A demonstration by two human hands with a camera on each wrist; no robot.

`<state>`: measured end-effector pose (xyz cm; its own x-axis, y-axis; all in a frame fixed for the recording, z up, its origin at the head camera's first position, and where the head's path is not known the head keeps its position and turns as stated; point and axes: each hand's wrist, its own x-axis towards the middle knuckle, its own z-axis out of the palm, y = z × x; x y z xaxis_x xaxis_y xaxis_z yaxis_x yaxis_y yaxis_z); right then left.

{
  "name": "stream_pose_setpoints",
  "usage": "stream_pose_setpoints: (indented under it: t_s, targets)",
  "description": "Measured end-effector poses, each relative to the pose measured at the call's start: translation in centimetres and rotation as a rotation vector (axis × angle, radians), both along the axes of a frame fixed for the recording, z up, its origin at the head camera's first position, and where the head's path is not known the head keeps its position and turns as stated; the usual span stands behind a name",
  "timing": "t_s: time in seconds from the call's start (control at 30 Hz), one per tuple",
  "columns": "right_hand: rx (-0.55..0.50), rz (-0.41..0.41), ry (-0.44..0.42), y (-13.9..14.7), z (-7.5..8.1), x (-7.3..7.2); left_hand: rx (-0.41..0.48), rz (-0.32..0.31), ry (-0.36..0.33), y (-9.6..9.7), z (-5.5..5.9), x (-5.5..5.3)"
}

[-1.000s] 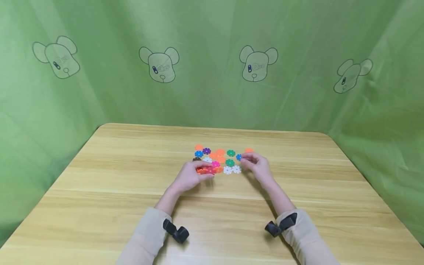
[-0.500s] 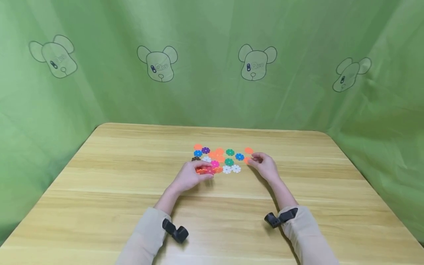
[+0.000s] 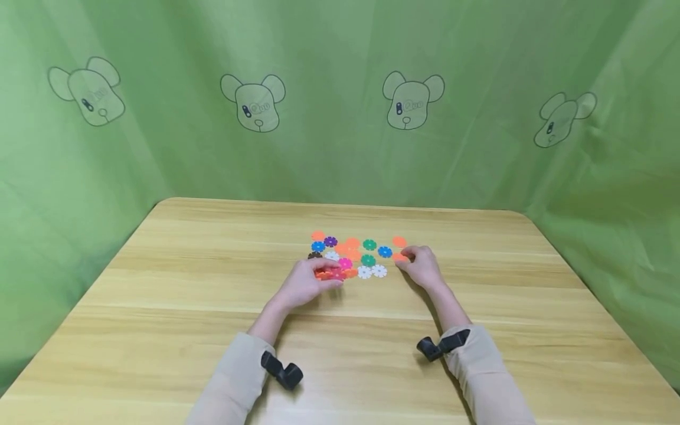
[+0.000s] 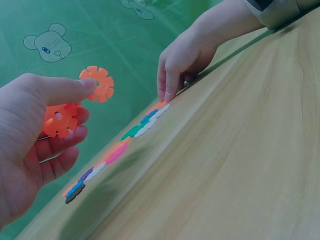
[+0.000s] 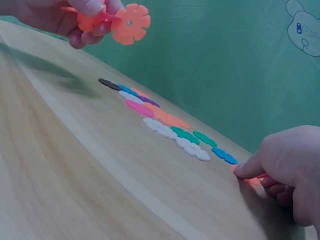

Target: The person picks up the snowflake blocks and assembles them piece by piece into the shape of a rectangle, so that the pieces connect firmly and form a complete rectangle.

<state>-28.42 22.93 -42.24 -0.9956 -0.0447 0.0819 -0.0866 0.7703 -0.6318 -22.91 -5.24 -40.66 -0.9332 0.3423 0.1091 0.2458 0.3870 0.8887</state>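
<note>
My left hand (image 3: pixel 304 284) is raised above the table, pinching several joined snowflake discs, orange and reddish; one orange snowflake disc (image 4: pixel 104 86) sticks out past the thumb in the left wrist view. Over at the right end of the loose pieces, my right hand (image 3: pixel 424 268) has thumb and fingers on an orange snowflake disc (image 3: pixel 399 257) at table level, partly covered by the fingertips. Beside it lie a blue snowflake disc (image 3: pixel 385 252) and another orange snowflake disc (image 3: pixel 399 242).
Flat snowflake discs are spread between the hands: green (image 3: pixel 368 260), white (image 3: pixel 379 271), pink (image 3: pixel 345 263), purple (image 3: pixel 330 242) and orange ones among them. The wooden table (image 3: pixel 340 354) ends at a green curtain (image 3: pixel 329 165) behind.
My right hand has left the blue disc, which lies on the table, and shifted right onto an orange disc. My left hand stays in place, holding the joined discs.
</note>
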Motion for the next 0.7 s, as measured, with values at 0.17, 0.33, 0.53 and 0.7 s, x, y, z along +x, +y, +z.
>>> stream_pose_setpoints:
  t_s: [0.17, 0.33, 0.53, 0.7]
  targets:
    - [-0.013, -0.005, -0.036, 0.07, 0.19, 0.01, -0.002, -0.007, 0.004, 0.05, -0.19, -0.01]
    - [-0.047, -0.011, -0.028, 0.16, 0.17, 0.1, -0.014, -0.009, 0.007, 0.05, -0.18, 0.1]
    - [-0.078, 0.016, 0.018, 0.22, 0.23, 0.48, -0.019, -0.006, 0.006, 0.07, -0.11, 0.1]
    - [-0.118, 0.047, 0.053, 0.24, 0.46, 0.93, -0.008, -0.009, 0.0, 0.1, -0.04, 0.15]
